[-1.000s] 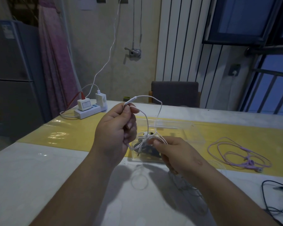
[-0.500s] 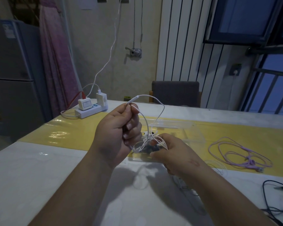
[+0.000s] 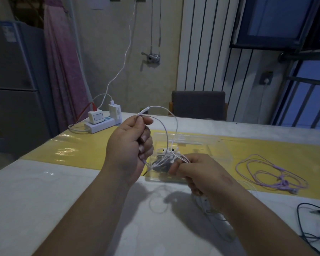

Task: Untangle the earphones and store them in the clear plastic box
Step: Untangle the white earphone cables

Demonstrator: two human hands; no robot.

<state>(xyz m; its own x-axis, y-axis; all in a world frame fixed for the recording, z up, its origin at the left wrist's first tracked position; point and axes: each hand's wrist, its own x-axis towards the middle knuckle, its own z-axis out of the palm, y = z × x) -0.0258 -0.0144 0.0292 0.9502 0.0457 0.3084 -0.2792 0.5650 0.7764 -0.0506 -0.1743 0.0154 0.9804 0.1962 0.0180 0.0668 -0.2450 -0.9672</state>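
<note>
Single head-worn wide-angle view, facing forward and down across the worktop (image 3: pixel 44 191); left hand (image 3: pixel 129 150) and right hand (image 3: pixel 201 174) sit close, mid-frame; far wall (image 3: pixel 103 52) and window (image 3: pixel 277 17) fill the top

Purple earphones (image 3: pixel 283 182) and black cable (image 3: pixel 297 211) obstruct the right tabletop (image 3: pixel 44 200).

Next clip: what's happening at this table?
A person is handling the white earphones with both hands. The left hand grips the cable near its plug end, held up, while the right hand pinches the gathered bundle just above the clear plastic box. The bundle is not yet let go into the box. Purple earphones lie loose on the yellow mat to the right.
</note>
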